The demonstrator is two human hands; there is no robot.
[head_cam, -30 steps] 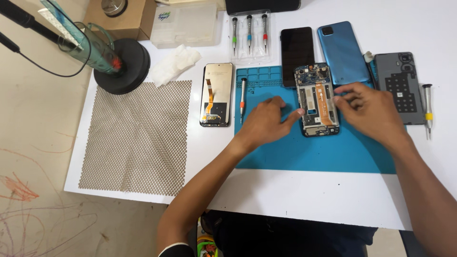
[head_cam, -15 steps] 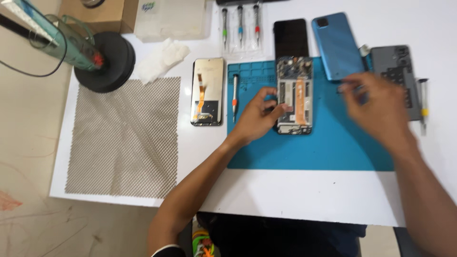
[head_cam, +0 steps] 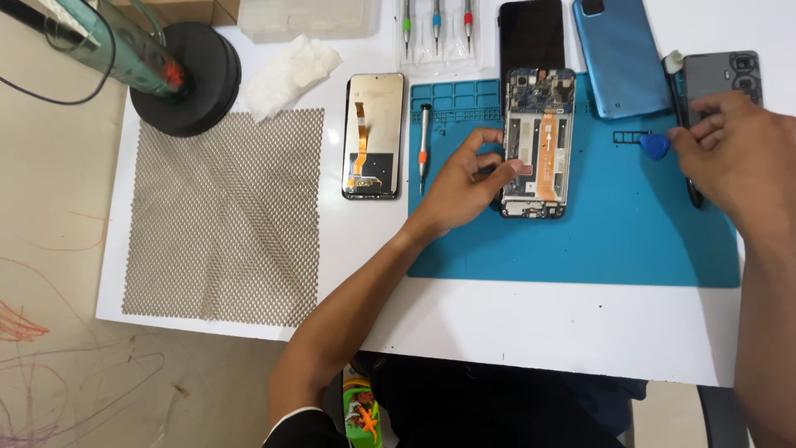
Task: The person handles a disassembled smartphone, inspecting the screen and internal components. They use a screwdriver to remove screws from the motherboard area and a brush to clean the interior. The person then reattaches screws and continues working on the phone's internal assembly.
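Two hands: both seen over a blue work mat laid on the white bench.
Left hand: fingers curled, tips pressed against the left edge of the opened phone; no full grip is seen.
Opened phone: laid flat on the mat's upper middle, internals and an orange flex strip exposed.
Right hand: fingers loosely bent, tips set just beside a blue pick on the mat; whether the pick is touched cannot be told.
Beside the mat: a small screwdriver and a detached screen are laid to its left.
Above: a blue back cover and a dark phone are placed.
Far left: mesh sheet, black round stand.
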